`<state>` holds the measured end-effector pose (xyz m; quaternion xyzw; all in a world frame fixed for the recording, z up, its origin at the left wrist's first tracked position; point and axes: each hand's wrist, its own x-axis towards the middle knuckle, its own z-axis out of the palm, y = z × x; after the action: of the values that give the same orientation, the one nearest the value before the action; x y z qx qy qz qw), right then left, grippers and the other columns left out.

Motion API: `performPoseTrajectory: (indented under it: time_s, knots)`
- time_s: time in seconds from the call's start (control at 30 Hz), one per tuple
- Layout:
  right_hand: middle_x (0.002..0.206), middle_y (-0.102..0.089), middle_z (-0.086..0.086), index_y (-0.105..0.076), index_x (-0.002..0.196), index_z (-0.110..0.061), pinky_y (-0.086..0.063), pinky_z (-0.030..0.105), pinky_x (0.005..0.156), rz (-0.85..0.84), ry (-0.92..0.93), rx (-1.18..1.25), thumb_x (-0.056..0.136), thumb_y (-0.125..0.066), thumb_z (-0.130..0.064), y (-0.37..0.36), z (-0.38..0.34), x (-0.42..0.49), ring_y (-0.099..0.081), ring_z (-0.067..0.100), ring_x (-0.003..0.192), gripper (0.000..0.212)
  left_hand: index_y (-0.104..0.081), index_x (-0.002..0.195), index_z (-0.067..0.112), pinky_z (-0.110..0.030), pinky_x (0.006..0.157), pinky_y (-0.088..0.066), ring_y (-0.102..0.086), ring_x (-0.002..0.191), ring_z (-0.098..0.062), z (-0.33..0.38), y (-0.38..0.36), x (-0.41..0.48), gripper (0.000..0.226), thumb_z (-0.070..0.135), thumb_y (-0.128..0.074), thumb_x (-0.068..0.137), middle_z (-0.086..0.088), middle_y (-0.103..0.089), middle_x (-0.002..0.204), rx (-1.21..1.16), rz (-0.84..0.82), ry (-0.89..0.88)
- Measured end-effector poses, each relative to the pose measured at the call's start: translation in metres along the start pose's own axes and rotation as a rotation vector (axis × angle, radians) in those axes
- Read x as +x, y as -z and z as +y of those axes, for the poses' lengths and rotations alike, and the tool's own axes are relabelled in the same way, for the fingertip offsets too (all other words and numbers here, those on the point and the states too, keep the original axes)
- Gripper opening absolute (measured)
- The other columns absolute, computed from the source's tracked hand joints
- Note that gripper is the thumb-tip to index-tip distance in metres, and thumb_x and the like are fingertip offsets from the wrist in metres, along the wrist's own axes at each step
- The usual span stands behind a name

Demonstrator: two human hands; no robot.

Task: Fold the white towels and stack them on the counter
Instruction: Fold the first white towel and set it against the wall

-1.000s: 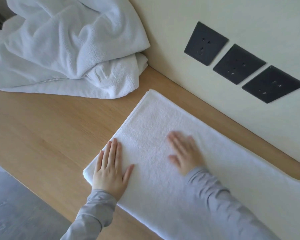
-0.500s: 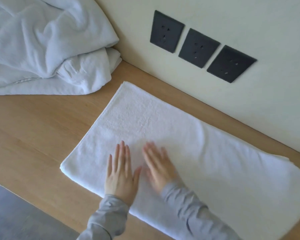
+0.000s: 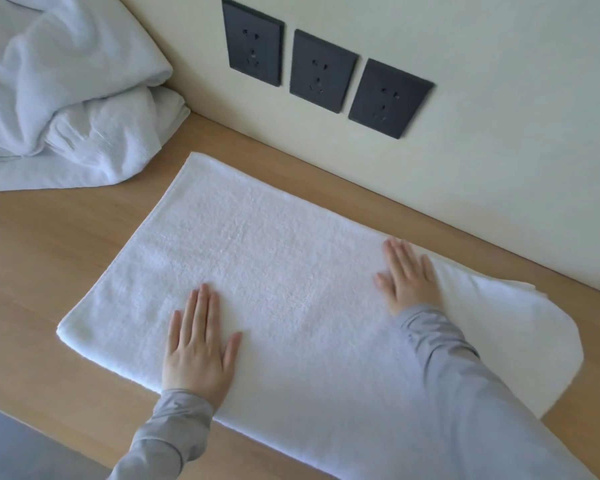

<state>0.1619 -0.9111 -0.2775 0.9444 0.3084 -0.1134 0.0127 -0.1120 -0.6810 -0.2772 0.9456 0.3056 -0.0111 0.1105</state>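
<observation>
Pale wood formed the surface (image 3: 42,251), running under a cream wall (image 3: 499,133) with three dark sockets (image 3: 321,71). On it lay the white towel (image 3: 274,265), folded into a long flat band, its right end rounded and layered. My left hand (image 3: 198,355) pressed flat near its front edge, fingers (image 3: 201,306) straight, gripping nothing. My right hand (image 3: 407,275) lay flat farther right, likewise straight-fingered. At far left sat a rumpled heap of towels (image 3: 66,98).
</observation>
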Motion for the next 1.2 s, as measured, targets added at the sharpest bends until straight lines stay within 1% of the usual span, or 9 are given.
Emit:
performPoseTrajectory:
  time_s: [0.2,0.33,0.47,0.57,0.7,0.77,0.9,1.07,1.2]
  knots:
    - [0.158,0.007,0.006,0.002,0.149,-0.013,0.003,0.045,0.118,-0.018,-0.16,0.017,0.099,-0.025,-0.04,0.014,-0.02,0.001,0.007,0.021,0.146,0.063,-0.016,0.148,0.006,-0.042,0.118,-0.011,-0.013,0.144,-0.021,0.005,0.001,0.0,0.073,0.052,-0.014,0.091,-0.008,-0.015,0.156,0.027,0.003,0.018]
    - [0.152,-0.026,0.016,-0.027,0.144,-0.002,-0.016,0.057,0.112,0.168,0.265,0.146,0.091,-0.042,-0.033,0.016,-0.112,-0.064,-0.022,0.034,0.141,0.062,-0.017,0.148,0.006,-0.043,0.118,-0.011,-0.012,0.145,-0.021,0.007,0.002,-0.001,0.074,0.052,-0.013,0.09,-0.008,-0.015,0.156,0.021,0.008,0.021]
    - [0.15,-0.036,0.003,-0.038,0.141,-0.012,-0.033,0.054,0.107,-0.02,0.483,-0.05,0.088,-0.036,-0.047,-0.008,-0.14,-0.129,-0.031,0.02,0.139,0.064,-0.015,0.149,0.006,-0.044,0.118,-0.011,-0.013,0.145,-0.022,0.006,0.001,-0.002,0.075,0.052,-0.013,0.09,-0.009,-0.016,0.156,0.012,-0.001,0.01]
    - [0.148,-0.037,0.0,-0.043,0.14,-0.017,-0.038,0.054,0.104,-0.087,0.294,-0.109,0.089,-0.031,-0.048,-0.006,-0.093,-0.134,-0.035,0.018,0.136,0.061,-0.011,0.149,0.008,-0.043,0.118,-0.01,-0.011,0.145,-0.021,0.005,0.0,-0.003,0.075,0.053,-0.012,0.09,-0.008,-0.014,0.157,0.006,-0.014,0.013]
    - [0.157,0.002,-0.003,-0.004,0.148,-0.018,0.004,0.042,0.116,-0.098,0.014,-0.086,0.095,-0.015,-0.048,-0.005,-0.023,-0.122,0.004,0.017,0.145,0.063,-0.009,0.15,0.009,-0.043,0.118,-0.009,-0.012,0.145,-0.022,0.003,-0.001,-0.002,0.076,0.055,-0.011,0.09,-0.008,-0.013,0.157,-0.015,-0.022,0.007]
    - [0.158,0.004,-0.003,-0.002,0.149,-0.018,0.01,0.039,0.115,-0.057,-0.086,-0.055,0.097,-0.021,-0.045,-0.006,-0.006,-0.119,0.008,0.014,0.145,0.061,-0.008,0.15,0.009,-0.043,0.118,-0.008,-0.011,0.145,-0.021,0.002,-0.002,-0.002,0.076,0.056,-0.011,0.09,-0.008,-0.013,0.157,-0.02,-0.023,0.002]
    - [0.158,-0.011,0.004,-0.016,0.148,-0.013,-0.001,0.038,0.117,0.103,-0.216,0.19,0.098,-0.036,-0.032,0.004,-0.003,-0.124,-0.006,0.018,0.146,0.057,-0.008,0.149,0.007,-0.043,0.119,-0.007,-0.01,0.145,-0.022,0.002,-0.002,-0.002,0.077,0.056,-0.011,0.089,-0.009,-0.012,0.157,-0.041,-0.021,-0.02]
    - [0.143,-0.038,0.02,-0.035,0.14,-0.002,-0.028,0.048,0.111,0.608,-0.889,0.744,0.087,-0.059,-0.022,0.004,0.035,-0.193,-0.036,0.036,0.133,0.061,-0.016,0.148,0.002,-0.049,0.117,-0.014,-0.013,0.144,-0.028,0.017,0.01,-0.008,0.081,0.057,-0.014,0.089,-0.014,-0.016,0.156,-0.164,0.011,-0.06]
    - [0.142,-0.043,0.012,-0.032,0.142,-0.012,-0.038,0.049,0.105,0.577,-1.319,1.377,0.09,-0.06,-0.017,-0.009,0.065,-0.232,-0.045,0.031,0.127,0.059,-0.035,0.14,0.0,-0.049,0.106,-0.034,-0.036,0.134,-0.034,0.09,0.025,-0.035,0.085,0.064,-0.013,0.09,-0.017,-0.037,0.146,-0.239,-0.068,-0.384]
